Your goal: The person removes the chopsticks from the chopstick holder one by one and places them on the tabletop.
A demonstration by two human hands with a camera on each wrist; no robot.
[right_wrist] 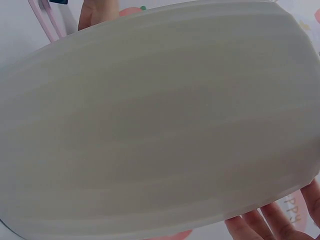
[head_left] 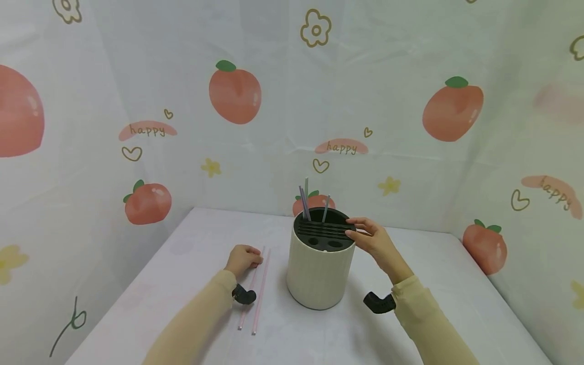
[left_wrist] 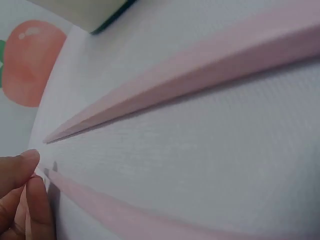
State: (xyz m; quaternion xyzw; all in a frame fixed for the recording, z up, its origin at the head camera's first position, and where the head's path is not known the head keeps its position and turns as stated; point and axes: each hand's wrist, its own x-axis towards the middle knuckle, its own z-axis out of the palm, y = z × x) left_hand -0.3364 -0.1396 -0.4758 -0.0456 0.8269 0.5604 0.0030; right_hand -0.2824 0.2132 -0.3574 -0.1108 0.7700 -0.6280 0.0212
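Observation:
At the left, my left hand pinches the far end of a slim pink chopstick between thumb and fingertips. In the left wrist view that chopstick runs away from the fingertips, low over the white surface. A second pink chopstick lies just right of it. My right hand rests on the right rim of a cream, ribbed utensil holder, its fingers fairly straight across the black top. In the right wrist view the holder's side fills most of the picture, fingers along its edge.
Several thin sticks, among them a purple one and a bluish one, stand in the holder's rear opening. Slots and round holes mark its top front. A white tabletop meets a fruit-patterned cloth behind and at both sides.

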